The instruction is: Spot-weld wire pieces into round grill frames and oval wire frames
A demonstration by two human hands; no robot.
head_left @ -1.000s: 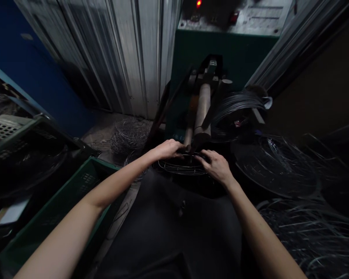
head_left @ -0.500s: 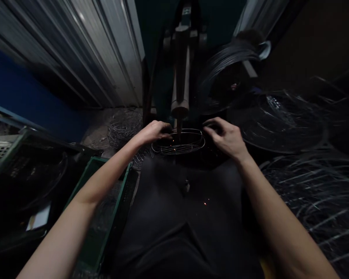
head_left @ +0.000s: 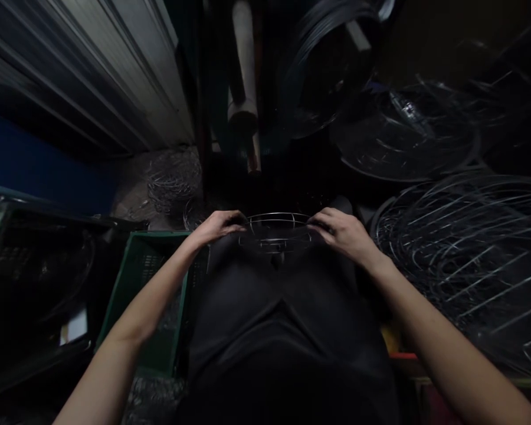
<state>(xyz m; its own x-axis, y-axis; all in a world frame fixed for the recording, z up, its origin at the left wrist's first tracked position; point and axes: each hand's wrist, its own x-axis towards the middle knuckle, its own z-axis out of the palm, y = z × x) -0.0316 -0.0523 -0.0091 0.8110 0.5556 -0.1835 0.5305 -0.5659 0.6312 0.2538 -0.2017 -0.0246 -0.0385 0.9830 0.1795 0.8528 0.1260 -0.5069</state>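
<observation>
Between my two hands is a round wire frame (head_left: 279,221), made of thin shiny metal rings joined by short cross wires. My left hand (head_left: 223,225) pinches its left edge, with fingers and thumb closed on the wire. On the opposite side my right hand (head_left: 336,227) grips the right edge the same way. The frame hangs just above the dark apron (head_left: 274,330) over my lap. Beyond it, apart from the wire, the machine's cylindrical arm (head_left: 243,77) ends in a narrow electrode tip (head_left: 253,159).
At left stand a green crate (head_left: 130,295) and a larger dark crate (head_left: 9,260). Tangled wire pieces (head_left: 172,183) lie on the floor. Heaps of wire parts (head_left: 446,254) fill the right side, with a wire coil (head_left: 310,29) behind. A corrugated metal wall (head_left: 128,65) rises at left.
The wire frame has come away from the electrode tip towards my body. My right hand, formerly just off the ring, now grips it. Sparks are gone, and the view has tilted down.
</observation>
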